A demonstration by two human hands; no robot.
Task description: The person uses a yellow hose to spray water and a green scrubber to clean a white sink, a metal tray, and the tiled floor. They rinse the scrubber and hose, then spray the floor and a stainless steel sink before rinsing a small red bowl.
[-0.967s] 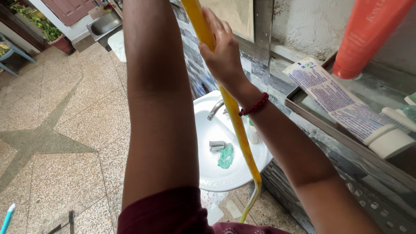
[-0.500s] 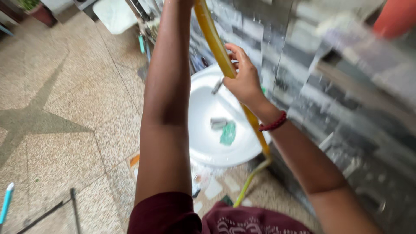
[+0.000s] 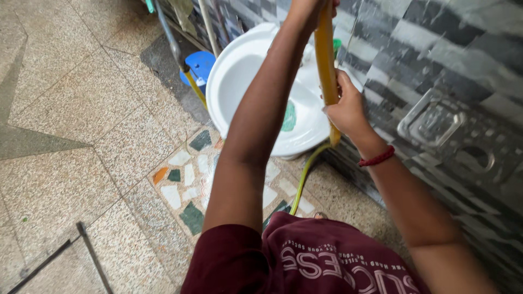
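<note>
Both hands grip 1 yellow hose (image 3: 326,60) that runs from 12 o'clock down toward the frame's middle. The right hand (image 3: 347,111) is wrapped tight around it at about 1 o'clock of centre, a red band (image 3: 377,158) on its wrist. The left hand (image 3: 305,10) is closed on the hose higher up, at 12 o'clock, partly cut off by the top edge. Below the right hand the hose turns thin and greenish, dropping toward 6 o'clock. Behind it sits a white basin (image 3: 239,71) holding a green scrap (image 3: 289,116), against a grey tiled wall (image 3: 430,60). A blue tub (image 3: 199,64) stands at the basin's 9 o'clock.
</note>
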